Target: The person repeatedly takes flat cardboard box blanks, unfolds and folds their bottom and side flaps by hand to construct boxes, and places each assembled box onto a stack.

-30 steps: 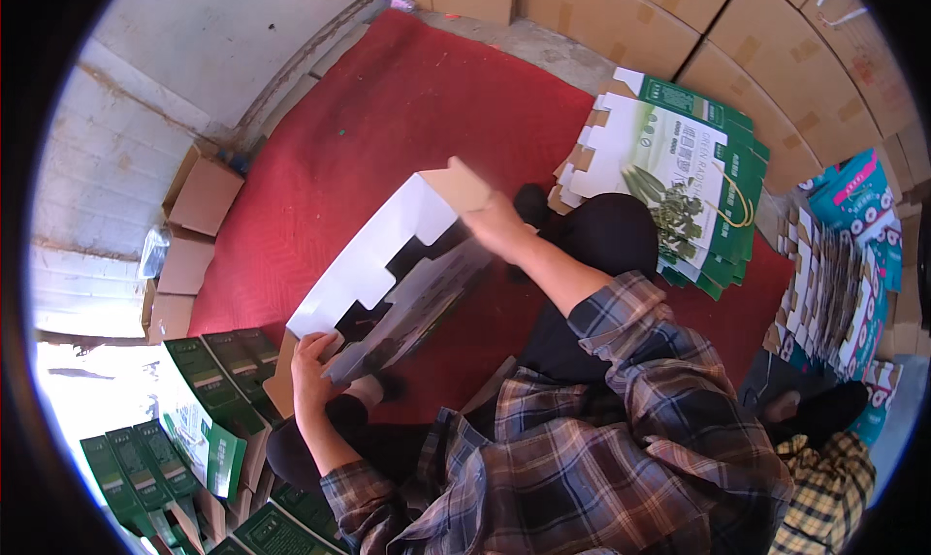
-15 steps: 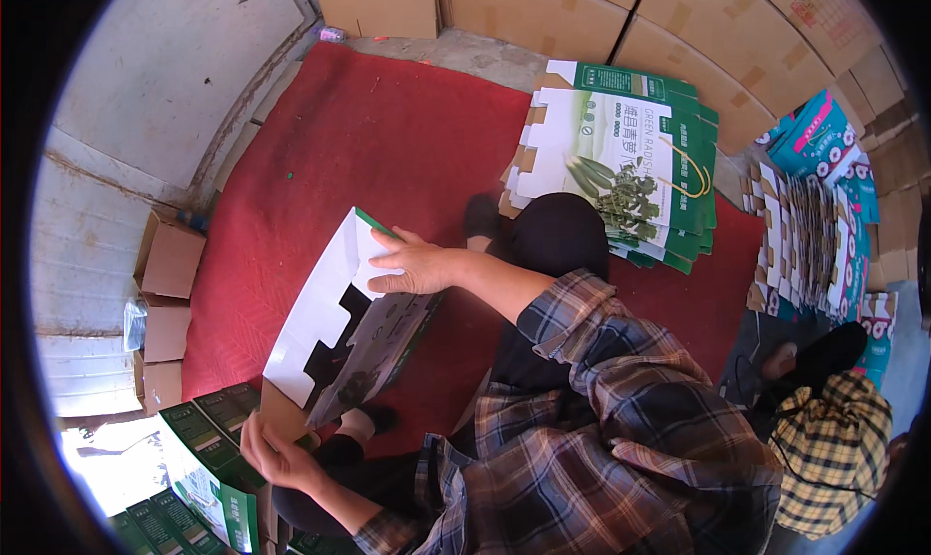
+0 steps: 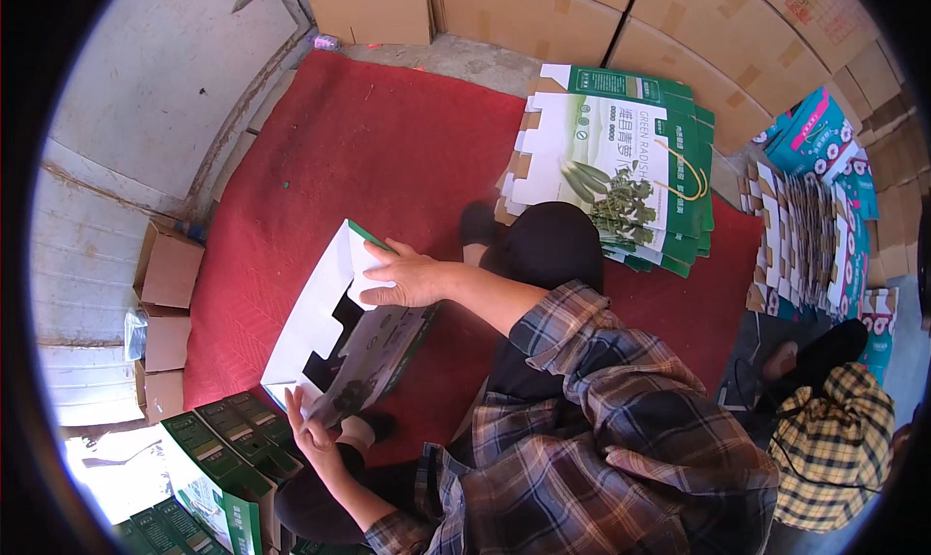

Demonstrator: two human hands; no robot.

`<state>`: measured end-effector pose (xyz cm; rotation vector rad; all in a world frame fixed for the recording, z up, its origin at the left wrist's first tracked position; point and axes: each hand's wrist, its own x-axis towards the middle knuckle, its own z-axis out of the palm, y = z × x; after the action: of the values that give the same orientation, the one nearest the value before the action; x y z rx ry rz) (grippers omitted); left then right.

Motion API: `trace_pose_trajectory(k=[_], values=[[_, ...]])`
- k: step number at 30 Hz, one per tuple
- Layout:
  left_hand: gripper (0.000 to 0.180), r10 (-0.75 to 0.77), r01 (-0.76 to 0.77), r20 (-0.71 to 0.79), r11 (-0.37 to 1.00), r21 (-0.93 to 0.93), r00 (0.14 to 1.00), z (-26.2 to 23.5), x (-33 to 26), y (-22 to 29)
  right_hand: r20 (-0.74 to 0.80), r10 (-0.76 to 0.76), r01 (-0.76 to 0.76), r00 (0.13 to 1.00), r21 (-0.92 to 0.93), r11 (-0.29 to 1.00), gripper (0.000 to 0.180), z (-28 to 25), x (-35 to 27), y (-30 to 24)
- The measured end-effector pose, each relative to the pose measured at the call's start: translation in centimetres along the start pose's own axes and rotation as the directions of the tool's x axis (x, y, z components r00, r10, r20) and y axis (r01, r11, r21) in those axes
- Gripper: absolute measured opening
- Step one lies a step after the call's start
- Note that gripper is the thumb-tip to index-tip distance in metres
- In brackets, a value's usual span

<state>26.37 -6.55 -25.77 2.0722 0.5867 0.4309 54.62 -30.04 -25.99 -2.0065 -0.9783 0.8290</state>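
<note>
A flat green-and-white printed carton blank point(image 3: 330, 332) lies tilted over the red mat in front of me, its white inner side up with notched flaps. My right hand point(image 3: 407, 279) rests on its upper edge, fingers curled over the fold. My left hand point(image 3: 312, 427) holds the carton's lower end near my knee. My plaid sleeves reach in from the lower right.
A stack of flat green cartons point(image 3: 621, 167) lies on the red mat point(image 3: 330, 167) ahead. Folded green boxes point(image 3: 228, 448) stand at lower left beside small brown boxes point(image 3: 170, 269). Blue-and-white flat cartons point(image 3: 824, 225) lean at the right, near another person's plaid sleeve point(image 3: 834, 448). Brown cardboard point(image 3: 543, 12) lines the back.
The carton has come down and toward me from its raised position. My right hand slid along its top edge and my left hand dropped lower with the bottom end.
</note>
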Motion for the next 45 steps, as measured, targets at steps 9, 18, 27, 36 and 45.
trace_pose_trajectory(k=[9, 18, 27, 36, 45], values=[[0.060, 0.160, 0.045, -0.294, 0.810, 0.584, 0.942, 1.9, 2.9, -3.0, -0.375, -0.125, 0.055, 0.918, -0.190, 0.980, 0.050, 2.6, 0.4, -0.4], [0.066, 0.133, -0.054, -0.046, 0.665, 0.745, 0.990, 2.5, 2.4, -0.3, -0.321, -0.193, 0.052, 0.927, -0.400, 0.915, 0.064, 2.3, -0.5, -1.2], [0.066, -0.043, -0.010, 0.045, 0.605, 0.796, 0.998, 3.0, 1.8, 0.6, -0.259, -0.195, 0.030, 0.946, -0.529, 0.848, 0.050, 2.3, 0.0, -1.0], [0.061, -0.137, -0.009, 0.113, 0.595, 0.804, 0.984, 2.9, 1.8, 1.6, -0.189, -0.170, 0.022, 0.967, -0.605, 0.796, 0.043, 2.2, 0.0, -1.2], [0.069, 0.028, -0.028, 0.013, 0.631, 0.775, 1.000, 3.2, 1.2, 0.7, -0.283, -0.181, 0.031, 0.942, -0.465, 0.885, 0.050, 2.0, -0.6, -1.5]])
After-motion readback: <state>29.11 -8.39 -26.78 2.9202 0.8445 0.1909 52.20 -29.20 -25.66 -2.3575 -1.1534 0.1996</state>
